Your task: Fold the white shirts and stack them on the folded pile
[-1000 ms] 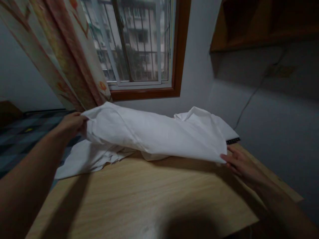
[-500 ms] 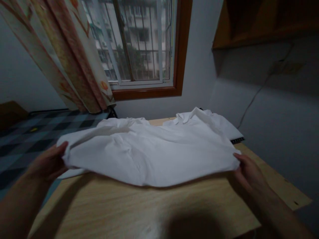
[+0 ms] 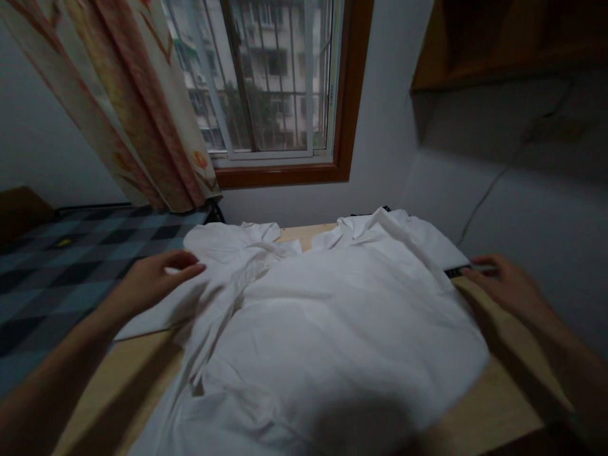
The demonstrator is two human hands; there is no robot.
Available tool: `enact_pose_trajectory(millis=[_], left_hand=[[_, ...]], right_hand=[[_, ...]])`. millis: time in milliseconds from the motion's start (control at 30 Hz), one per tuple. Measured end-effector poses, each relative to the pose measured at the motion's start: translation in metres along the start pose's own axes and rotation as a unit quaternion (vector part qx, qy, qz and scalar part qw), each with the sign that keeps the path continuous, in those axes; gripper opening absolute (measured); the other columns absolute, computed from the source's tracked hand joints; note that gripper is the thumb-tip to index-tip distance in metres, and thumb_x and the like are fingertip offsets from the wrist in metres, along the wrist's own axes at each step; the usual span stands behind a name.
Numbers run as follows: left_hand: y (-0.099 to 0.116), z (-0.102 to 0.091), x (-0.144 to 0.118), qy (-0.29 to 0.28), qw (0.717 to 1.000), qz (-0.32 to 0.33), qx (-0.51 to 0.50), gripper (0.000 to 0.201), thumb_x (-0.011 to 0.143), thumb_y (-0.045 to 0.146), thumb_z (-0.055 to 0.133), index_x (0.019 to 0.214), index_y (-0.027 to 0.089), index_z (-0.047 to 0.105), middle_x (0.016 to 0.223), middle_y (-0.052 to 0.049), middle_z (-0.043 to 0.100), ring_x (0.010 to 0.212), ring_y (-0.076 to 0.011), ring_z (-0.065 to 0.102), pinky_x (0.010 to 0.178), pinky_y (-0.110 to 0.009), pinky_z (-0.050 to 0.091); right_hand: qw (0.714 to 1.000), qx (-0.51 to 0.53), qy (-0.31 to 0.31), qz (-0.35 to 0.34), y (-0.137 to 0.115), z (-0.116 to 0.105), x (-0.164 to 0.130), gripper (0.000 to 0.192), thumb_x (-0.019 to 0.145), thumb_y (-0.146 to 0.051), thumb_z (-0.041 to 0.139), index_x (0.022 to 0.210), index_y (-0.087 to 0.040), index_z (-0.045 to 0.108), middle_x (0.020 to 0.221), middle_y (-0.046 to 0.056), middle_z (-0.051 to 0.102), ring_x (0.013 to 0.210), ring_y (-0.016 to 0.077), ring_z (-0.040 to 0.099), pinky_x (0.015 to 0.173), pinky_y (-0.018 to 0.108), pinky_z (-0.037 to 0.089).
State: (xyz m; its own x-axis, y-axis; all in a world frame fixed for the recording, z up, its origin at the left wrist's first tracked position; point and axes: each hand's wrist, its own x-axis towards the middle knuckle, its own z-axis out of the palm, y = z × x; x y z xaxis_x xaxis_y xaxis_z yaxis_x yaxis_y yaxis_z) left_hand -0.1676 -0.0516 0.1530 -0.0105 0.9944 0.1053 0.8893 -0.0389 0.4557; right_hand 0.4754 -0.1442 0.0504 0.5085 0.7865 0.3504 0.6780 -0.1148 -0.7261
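Observation:
A white collared shirt [image 3: 351, 310] lies spread over the wooden table [image 3: 111, 380], its collar end toward the window and its near part reaching the bottom of the view. Folds run down its left side. Over the left sleeve is my left hand [image 3: 159, 278], thumb and forefinger apart, holding nothing. My right hand [image 3: 506, 285] is at the outer end of the right sleeve [image 3: 437, 244]. Its thumb and forefinger are slightly apart at the cuff corner; whether they touch the cloth is hard to see.
A bed with a dark checked cover [image 3: 33, 285] adjoins the table at left. Behind are a floral curtain [image 3: 137, 126] and a barred window [image 3: 270, 82]. A wooden shelf [image 3: 475, 69] hangs at upper right, with a cable [image 3: 489, 190] down the wall. Something black [image 3: 453, 272] shows under the right sleeve.
Both hands have let go of the shirt's near edge, which has dropped onto the table toward me. My left hand moved inward and up, my right hand outward and up to the sleeve.

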Motion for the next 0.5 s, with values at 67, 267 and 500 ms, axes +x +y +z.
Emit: enact_pose_trajectory(millis=[67,267,500], left_hand=[[0.034,0.023,0.021,0.005,0.993,0.116,0.037,0.071,0.072,0.073,0.055,0.112,0.015,0.064,0.120,-0.011,0.067,0.105,-0.0266,0.061,0.087,-0.032,0.049],[0.105,0.114,0.073,-0.080,0.964,0.167,0.193,0.064,0.075,0.049,0.067,0.128,0.015,0.057,0.124,-0.019,0.063,0.114,-0.0338,0.058,0.094,-0.040,0.044],[0.094,0.106,0.074,-0.243,0.956,0.125,-0.107,0.042,0.079,0.052,0.061,0.098,0.015,0.067,0.088,-0.006,0.071,0.078,-0.0211,0.066,0.065,-0.027,0.050]], right_hand=[[0.995,-0.032,0.014,-0.098,-0.031,0.033,0.031,0.049,0.066,-0.056,0.065,0.102,-0.024,0.063,0.103,0.014,0.064,0.089,0.0379,0.064,0.071,0.052,0.054],[0.938,-0.202,-0.041,-0.279,-0.100,0.145,0.100,0.079,0.069,-0.029,0.075,0.141,-0.016,0.043,0.152,0.019,0.028,0.135,0.0408,0.030,0.107,0.057,0.031],[0.971,-0.182,-0.122,-0.096,-0.089,0.188,0.128,0.050,0.083,-0.024,0.064,0.133,-0.017,0.057,0.121,0.019,0.060,0.111,0.0367,0.057,0.094,0.051,0.044]])
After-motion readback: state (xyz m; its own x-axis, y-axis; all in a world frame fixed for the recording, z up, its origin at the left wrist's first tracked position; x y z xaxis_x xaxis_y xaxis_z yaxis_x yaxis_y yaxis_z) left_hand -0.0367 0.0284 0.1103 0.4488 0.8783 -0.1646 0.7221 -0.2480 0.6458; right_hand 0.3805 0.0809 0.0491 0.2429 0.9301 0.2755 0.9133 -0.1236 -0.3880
